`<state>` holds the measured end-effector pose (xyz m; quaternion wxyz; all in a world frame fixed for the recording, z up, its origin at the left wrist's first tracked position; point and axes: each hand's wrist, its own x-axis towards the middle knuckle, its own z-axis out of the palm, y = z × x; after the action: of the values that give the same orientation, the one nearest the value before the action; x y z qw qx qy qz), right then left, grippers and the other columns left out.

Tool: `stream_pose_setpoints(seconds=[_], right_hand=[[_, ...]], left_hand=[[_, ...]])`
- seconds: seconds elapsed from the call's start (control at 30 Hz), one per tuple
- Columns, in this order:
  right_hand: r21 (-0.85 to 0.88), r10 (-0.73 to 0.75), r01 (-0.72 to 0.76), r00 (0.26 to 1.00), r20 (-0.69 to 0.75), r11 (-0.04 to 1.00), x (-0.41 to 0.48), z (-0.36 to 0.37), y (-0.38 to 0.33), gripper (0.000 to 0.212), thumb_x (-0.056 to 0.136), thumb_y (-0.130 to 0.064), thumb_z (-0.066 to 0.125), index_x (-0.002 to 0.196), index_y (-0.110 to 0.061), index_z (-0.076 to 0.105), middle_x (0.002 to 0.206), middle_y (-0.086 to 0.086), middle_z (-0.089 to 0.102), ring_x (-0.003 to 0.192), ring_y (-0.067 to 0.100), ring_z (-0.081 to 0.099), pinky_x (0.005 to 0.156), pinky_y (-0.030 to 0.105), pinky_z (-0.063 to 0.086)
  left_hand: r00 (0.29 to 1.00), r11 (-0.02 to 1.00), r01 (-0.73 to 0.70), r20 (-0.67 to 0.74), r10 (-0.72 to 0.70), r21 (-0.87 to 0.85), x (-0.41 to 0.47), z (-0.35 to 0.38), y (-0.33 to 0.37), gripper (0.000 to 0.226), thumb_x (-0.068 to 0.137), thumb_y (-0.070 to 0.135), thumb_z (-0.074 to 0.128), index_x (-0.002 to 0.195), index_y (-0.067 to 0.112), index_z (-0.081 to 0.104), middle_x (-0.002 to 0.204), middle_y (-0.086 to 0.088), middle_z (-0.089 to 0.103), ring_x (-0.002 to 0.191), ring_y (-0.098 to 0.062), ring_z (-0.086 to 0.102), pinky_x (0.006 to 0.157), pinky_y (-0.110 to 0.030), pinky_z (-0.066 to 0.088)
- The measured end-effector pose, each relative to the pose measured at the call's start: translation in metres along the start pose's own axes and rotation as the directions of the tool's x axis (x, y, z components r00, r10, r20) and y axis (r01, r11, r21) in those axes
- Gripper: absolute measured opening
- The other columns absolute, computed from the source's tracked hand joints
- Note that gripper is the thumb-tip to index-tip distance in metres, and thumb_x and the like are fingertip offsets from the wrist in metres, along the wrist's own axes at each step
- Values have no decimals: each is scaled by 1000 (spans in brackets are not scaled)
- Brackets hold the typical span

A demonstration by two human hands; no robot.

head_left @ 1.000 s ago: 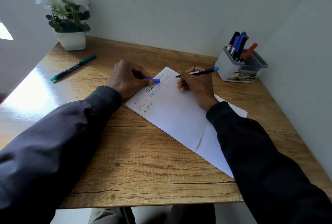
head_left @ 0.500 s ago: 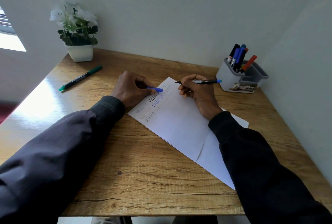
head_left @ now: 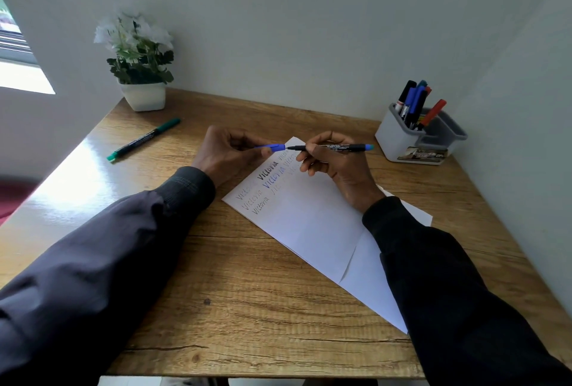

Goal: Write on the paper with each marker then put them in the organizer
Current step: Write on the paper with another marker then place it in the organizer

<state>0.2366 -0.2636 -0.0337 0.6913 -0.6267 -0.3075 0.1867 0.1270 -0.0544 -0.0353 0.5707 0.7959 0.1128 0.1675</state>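
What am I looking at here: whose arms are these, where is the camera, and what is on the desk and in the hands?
No machine here: a person works with two bare hands, and the one picture comes from a camera worn on their head, looking forward and down, so the dark sleeves are their own. The left hand pinches a blue cap; the right hand holds a black marker, its tip at the cap's mouth. Beneath them on the wooden table lies a paper with handwriting at its far end. A green marker lies far left, near a potted plant. The grey organizer at far right holds several markers.
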Motion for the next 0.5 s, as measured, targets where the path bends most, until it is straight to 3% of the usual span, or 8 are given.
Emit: stream_pose_setpoints(seconds=[0.3,0.4,0.5], right_hand=[[-36,-17,19,998,54,999,0,-3,3,8,98,0,64,101,-1,71,97,24,76,75,30,73,67,30,59],[-47,-19,24,993,114,999,1,-2,5,16,99,-8,63,109,1,71,106,25,76,82,32,75,71,31,61],[36,7,-12,992,129,999,1,-1,1,25,101,-16,54,109,2,70,103,24,76,79,32,75,70,32,61]], left_hand=[[1000,999,-30,11,29,29,-2,0,4,17,82,18,79,99,15,78,89,6,77,78,-6,73,62,-16,56],[998,997,-50,36,48,55,-4,0,5,16,84,19,77,99,16,78,90,5,77,79,-11,73,66,-23,60],[997,997,-66,55,63,49,-3,0,6,16,84,19,77,99,16,78,90,5,77,79,-12,73,66,-22,60]])
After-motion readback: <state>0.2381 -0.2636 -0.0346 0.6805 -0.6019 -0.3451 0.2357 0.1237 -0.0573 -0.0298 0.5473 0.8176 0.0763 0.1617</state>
